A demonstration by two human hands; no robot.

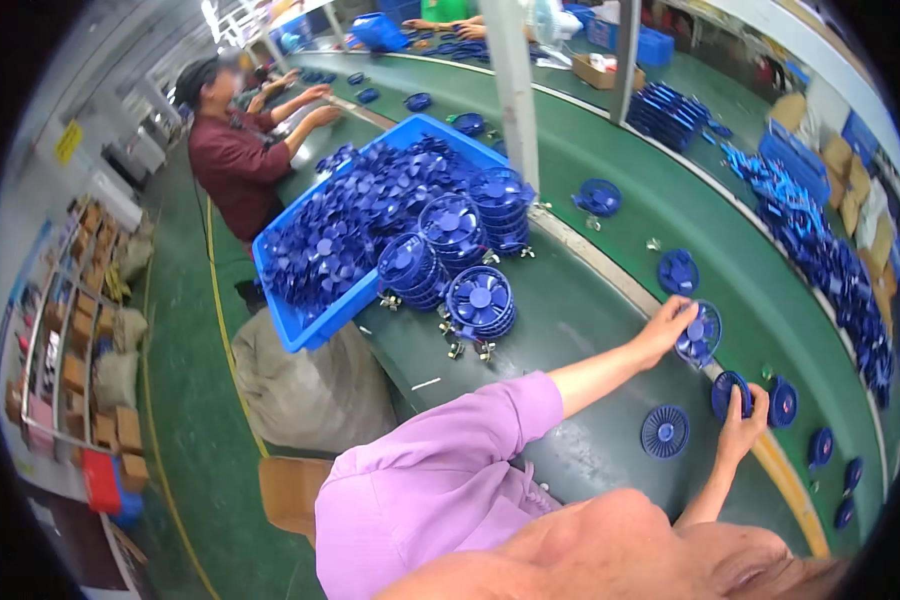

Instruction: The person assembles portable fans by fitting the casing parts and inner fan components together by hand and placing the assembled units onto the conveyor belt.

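At the edge of the belt, my left hand [662,332] grips the rim of a round blue fan housing [701,335] with blades inside. Closer to me, my right hand [743,428] has its fingers closed on a dark blue round fan cover [730,395], which is tilted on edge. On the green bench between my arms lies a slotted blue fan grille [665,431]. Another blue fan unit [678,271] sits on the belt just beyond my left hand, and a further one [782,402] is beside my right hand.
A blue bin [305,333] full of loose fan blades stands on the bench to the left, beside stacked fan housings [480,300]. The green conveyor belt [610,255] carries several fan parts past a white post [515,110]. A co-worker [232,150] in maroon works farther along. A large sack [305,385] sits below the bench.
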